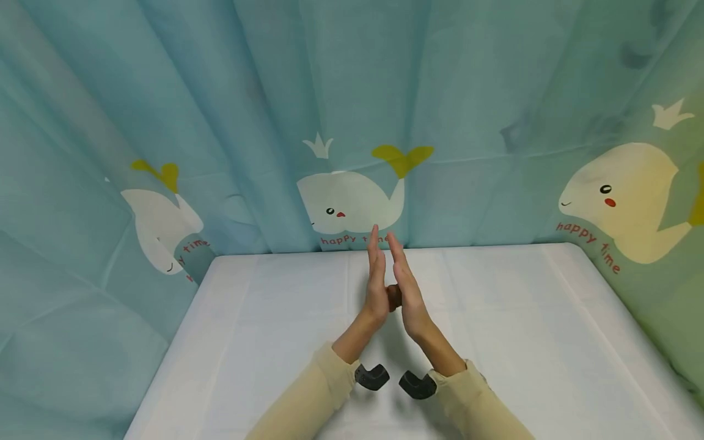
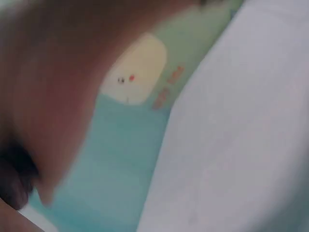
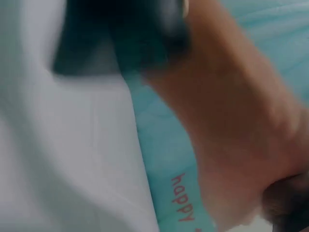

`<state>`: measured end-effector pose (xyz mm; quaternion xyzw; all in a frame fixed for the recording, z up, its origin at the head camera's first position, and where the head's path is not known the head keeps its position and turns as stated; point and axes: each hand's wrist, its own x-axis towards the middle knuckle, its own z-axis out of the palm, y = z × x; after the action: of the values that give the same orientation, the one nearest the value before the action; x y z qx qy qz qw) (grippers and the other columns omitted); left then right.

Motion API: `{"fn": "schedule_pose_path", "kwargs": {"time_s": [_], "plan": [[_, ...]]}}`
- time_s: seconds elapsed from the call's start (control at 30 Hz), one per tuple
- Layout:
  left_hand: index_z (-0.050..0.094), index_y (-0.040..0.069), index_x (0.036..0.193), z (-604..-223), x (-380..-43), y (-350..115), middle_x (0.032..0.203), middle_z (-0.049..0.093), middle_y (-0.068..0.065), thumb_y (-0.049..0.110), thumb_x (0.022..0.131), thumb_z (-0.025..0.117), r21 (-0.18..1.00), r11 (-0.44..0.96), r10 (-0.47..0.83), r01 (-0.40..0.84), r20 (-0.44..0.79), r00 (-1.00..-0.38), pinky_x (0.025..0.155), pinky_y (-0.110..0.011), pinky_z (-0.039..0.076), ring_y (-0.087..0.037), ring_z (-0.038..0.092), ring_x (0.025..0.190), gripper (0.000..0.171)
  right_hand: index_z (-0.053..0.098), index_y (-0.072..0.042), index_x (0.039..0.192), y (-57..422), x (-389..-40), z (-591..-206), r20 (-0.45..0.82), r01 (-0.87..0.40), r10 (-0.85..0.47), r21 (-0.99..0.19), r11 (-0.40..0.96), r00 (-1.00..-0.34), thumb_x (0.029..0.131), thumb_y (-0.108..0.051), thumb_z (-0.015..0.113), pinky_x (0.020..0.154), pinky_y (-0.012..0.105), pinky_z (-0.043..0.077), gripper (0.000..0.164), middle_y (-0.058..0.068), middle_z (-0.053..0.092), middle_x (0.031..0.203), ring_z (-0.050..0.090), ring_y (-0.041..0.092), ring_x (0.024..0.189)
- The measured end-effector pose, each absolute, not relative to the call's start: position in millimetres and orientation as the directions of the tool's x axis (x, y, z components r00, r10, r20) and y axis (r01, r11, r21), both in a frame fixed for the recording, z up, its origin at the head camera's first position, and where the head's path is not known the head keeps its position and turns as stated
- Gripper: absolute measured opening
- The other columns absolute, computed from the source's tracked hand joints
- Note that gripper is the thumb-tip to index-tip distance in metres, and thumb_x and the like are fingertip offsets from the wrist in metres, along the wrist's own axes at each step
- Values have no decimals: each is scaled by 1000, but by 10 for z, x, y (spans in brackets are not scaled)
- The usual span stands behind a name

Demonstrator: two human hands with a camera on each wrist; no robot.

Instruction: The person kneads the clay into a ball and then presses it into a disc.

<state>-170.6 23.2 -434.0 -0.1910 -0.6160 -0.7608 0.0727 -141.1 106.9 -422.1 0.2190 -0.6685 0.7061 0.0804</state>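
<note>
A small dark-brown rounded object (image 1: 393, 297) sits between the two palms; its kind cannot be told. My left hand (image 1: 376, 290) presses it from the left, fingers straight and pointing up and away. From the other side my right hand (image 1: 411, 296) presses it too, its fingers also straight. The fingertips lean towards each other with a narrow gap between them. In the left wrist view part of the brown object (image 2: 13, 187) shows at the lower left edge, dark and blurred. The right wrist view shows the brown object (image 3: 282, 200) at its lower right, partly cut off.
Beneath the hands is a white table (image 1: 280, 318). A blue-green curtain (image 1: 231, 110) with printed whales and lettering hangs behind it and along both sides. Black curved pieces, one at the left wrist (image 1: 372, 377) and one at the right wrist (image 1: 418, 385), stick out by the sleeves.
</note>
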Motion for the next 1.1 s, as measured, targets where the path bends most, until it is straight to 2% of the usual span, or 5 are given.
{"fn": "schedule_pose_path", "kwargs": {"time_s": [0.17, 0.43, 0.67, 0.87, 1.1], "plan": [[5, 25, 167, -4256, -1536, 260, 172, 2, 8, 36, 108, 21, 910, -215, 207, 354, 397, -894, 123, -52, 9, -13, 5, 157, 63, 10, -23, 167, 1096, -1500, -4288, 397, -383, -126, -916, -122, -909, 113, -37, 16, 95, 18, 37, 56, -1, 8, 172, 46, 3, 129], [4, 20, 167, -4155, -1601, 217, 173, 2, 1, 32, 109, 17, 866, -255, 138, 429, 472, -871, 122, -47, 13, -15, 5, 157, 60, 4, -19, 167, 1081, -1441, -4379, 382, -322, -169, -898, -300, -909, 112, -44, 7, 122, 26, 9, 60, 2, 4, 173, 4, 10, 156], [6, 28, 167, -4321, -1625, 220, 172, 2, 6, 39, 110, 17, 915, -225, 166, 335, 375, -912, 89, -25, 38, -15, 18, 152, 59, 6, -27, 167, 1096, -1414, -4216, 414, -373, -173, -900, -228, -894, 111, -42, 10, 79, 18, 38, 58, -4, 6, 172, 55, -2, 109], [4, 29, 167, -4303, -1471, 299, 172, -1, 7, 41, 110, 17, 925, -213, 252, 314, 362, -897, 85, -25, 40, -10, 47, 127, 60, 4, -36, 166, 1240, -1538, -4193, 382, -353, -141, -916, -192, -914, 111, -44, 11, 81, 23, 38, 56, -12, 4, 171, 4, 6, 154], [7, 25, 167, -4256, -1530, 256, 172, 0, 5, 41, 109, 19, 916, -215, 191, 339, 379, -905, 92, -27, 43, -11, 50, 126, 62, 3, -27, 167, 1151, -1526, -4343, 322, -275, -164, -927, -255, -933, 111, -45, 9, 62, 14, 38, 59, 0, 3, 172, 51, -6, 109]]}}
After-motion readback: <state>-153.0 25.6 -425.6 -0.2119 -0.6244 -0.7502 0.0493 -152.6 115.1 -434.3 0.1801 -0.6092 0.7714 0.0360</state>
